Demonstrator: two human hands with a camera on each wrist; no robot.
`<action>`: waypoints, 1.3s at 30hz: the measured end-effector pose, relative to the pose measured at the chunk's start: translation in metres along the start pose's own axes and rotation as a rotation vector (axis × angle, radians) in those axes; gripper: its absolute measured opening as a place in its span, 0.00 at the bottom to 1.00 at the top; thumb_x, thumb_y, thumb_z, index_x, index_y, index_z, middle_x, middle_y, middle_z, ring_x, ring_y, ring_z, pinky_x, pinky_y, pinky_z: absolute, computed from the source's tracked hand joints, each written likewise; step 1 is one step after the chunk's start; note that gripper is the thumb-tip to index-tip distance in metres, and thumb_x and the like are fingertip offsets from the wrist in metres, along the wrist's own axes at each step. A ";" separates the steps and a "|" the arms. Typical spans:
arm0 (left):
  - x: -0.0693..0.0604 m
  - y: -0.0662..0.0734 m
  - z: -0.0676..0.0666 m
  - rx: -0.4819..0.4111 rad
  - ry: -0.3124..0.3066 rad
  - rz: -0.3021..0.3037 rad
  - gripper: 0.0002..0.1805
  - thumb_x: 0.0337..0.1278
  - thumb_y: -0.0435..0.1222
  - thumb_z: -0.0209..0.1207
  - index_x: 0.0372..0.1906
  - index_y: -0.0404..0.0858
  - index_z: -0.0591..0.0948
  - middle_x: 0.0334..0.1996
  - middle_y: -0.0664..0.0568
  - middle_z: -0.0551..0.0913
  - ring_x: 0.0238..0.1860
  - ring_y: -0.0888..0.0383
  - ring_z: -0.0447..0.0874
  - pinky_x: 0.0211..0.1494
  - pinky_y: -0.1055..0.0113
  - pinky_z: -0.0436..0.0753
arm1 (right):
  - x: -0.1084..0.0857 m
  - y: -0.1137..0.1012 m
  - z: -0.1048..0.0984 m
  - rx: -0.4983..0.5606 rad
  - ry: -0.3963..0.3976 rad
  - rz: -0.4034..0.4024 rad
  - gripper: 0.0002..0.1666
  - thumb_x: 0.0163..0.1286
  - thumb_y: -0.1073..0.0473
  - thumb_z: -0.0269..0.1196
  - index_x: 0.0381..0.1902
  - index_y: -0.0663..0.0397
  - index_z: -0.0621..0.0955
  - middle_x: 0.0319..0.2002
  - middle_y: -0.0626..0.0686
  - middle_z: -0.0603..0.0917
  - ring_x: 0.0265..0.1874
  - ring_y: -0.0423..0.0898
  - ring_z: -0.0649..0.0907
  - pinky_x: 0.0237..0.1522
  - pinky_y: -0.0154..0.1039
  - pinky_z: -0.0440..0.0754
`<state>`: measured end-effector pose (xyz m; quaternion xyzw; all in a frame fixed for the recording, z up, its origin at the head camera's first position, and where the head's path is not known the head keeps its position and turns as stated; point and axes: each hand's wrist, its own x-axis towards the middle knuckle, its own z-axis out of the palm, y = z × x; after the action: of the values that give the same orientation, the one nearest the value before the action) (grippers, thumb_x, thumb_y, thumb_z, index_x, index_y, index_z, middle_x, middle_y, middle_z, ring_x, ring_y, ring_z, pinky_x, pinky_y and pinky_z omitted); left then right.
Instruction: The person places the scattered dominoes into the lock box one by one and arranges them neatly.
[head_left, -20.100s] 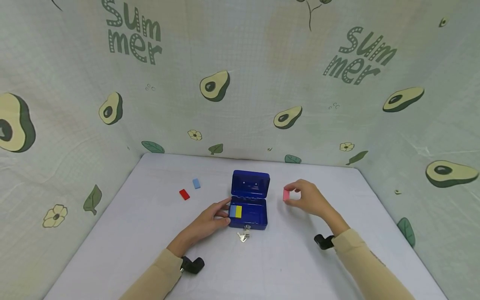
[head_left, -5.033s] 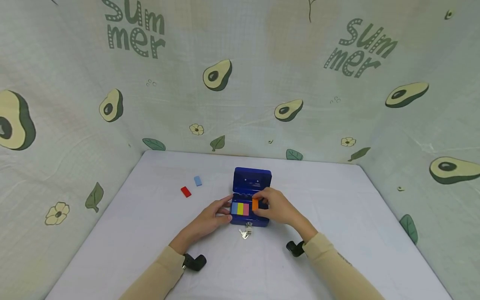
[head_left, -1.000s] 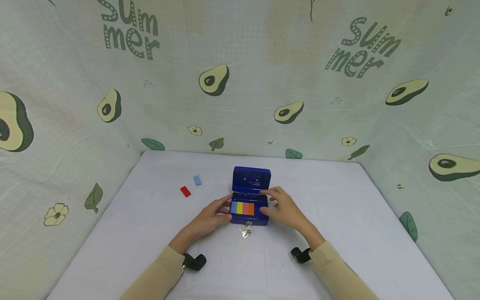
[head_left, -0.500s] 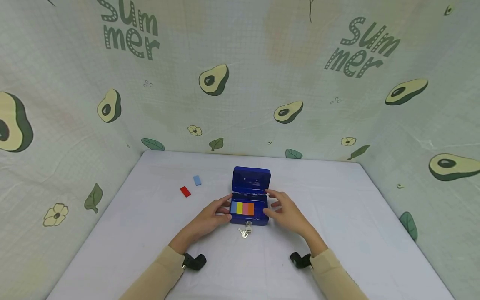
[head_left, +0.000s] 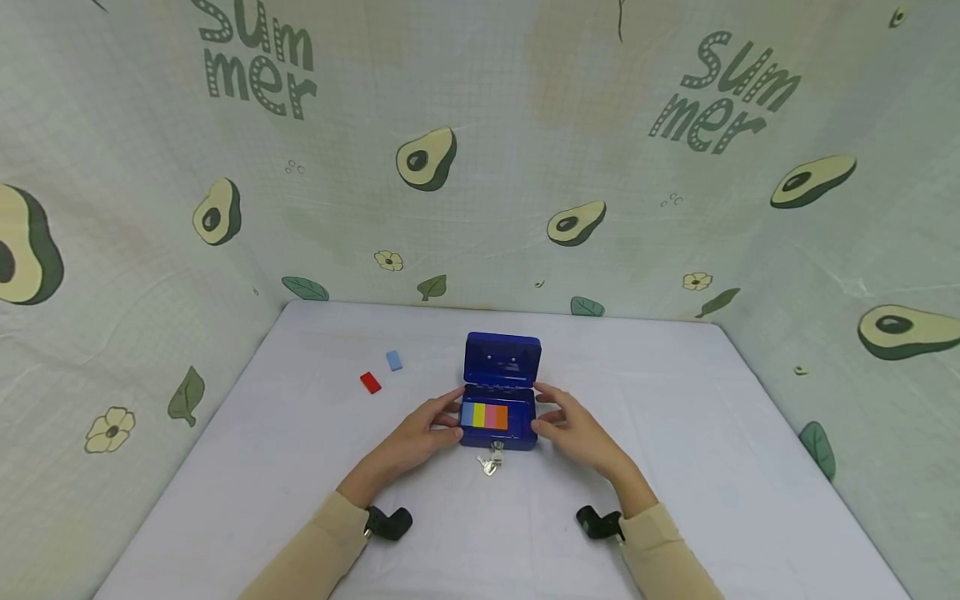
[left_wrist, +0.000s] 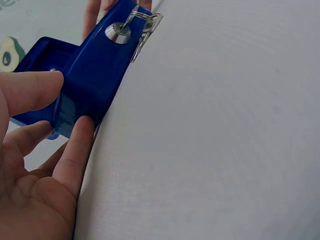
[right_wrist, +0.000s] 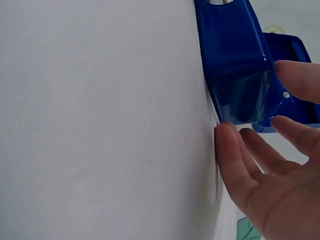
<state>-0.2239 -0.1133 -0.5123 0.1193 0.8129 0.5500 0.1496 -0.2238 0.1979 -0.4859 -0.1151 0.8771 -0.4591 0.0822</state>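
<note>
A small blue metal cash box (head_left: 522,437) stands on the white table with its lid (head_left: 502,350) raised. Blue, yellow, pink and orange blocks (head_left: 485,415) lie side by side in its left part. My left hand (head_left: 417,433) rests at the box's left end, its thumb touching the rim and fingertips against the end wall in the left wrist view. At the opposite end is my right hand (head_left: 577,423), thumb and fingers spread close to the corners, holding no block. Whether every right fingertip touches the box is unclear. Keys (head_left: 489,465) hang from the front lock.
A red block (head_left: 371,382) and a light blue block (head_left: 394,360) lie on the table (head_left: 315,375), left of the box and farther back. Patterned cloth walls (head_left: 502,150) enclose the back and both sides.
Since five seconds ago, my right hand has let go of the orange block beside the pink one. Over the last second it drew back to the box's right end. My left hand stayed put.
</note>
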 end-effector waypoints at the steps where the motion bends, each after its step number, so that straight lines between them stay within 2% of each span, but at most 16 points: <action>1: 0.000 0.000 0.000 -0.001 -0.001 0.000 0.38 0.73 0.46 0.65 0.82 0.63 0.65 0.71 0.53 0.75 0.65 0.52 0.75 0.71 0.42 0.77 | 0.000 0.000 0.000 0.008 -0.006 0.006 0.41 0.77 0.58 0.66 0.83 0.46 0.65 0.73 0.60 0.75 0.60 0.54 0.83 0.63 0.56 0.82; 16: -0.002 0.001 -0.002 0.001 -0.015 -0.004 0.38 0.74 0.45 0.64 0.83 0.61 0.64 0.72 0.51 0.74 0.66 0.51 0.75 0.71 0.42 0.76 | -0.002 0.003 -0.001 0.090 -0.053 0.011 0.40 0.78 0.59 0.65 0.83 0.50 0.65 0.75 0.61 0.73 0.63 0.56 0.82 0.63 0.57 0.82; 31: 0.000 0.000 -0.003 0.008 -0.024 -0.003 0.38 0.73 0.45 0.64 0.83 0.62 0.64 0.72 0.52 0.75 0.67 0.51 0.76 0.72 0.42 0.76 | -0.004 0.004 -0.001 0.123 -0.071 0.025 0.39 0.79 0.61 0.63 0.83 0.51 0.64 0.76 0.61 0.71 0.62 0.54 0.83 0.62 0.53 0.83; 39: 0.000 0.000 -0.007 0.024 -0.050 -0.004 0.38 0.74 0.46 0.64 0.83 0.63 0.63 0.72 0.52 0.74 0.67 0.51 0.76 0.73 0.42 0.75 | -0.006 0.004 0.000 0.128 -0.075 0.019 0.39 0.79 0.62 0.63 0.83 0.52 0.64 0.76 0.61 0.71 0.62 0.54 0.83 0.64 0.54 0.82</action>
<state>-0.2264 -0.1196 -0.5097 0.1333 0.8158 0.5367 0.1693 -0.2190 0.2016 -0.4884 -0.1183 0.8434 -0.5086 0.1264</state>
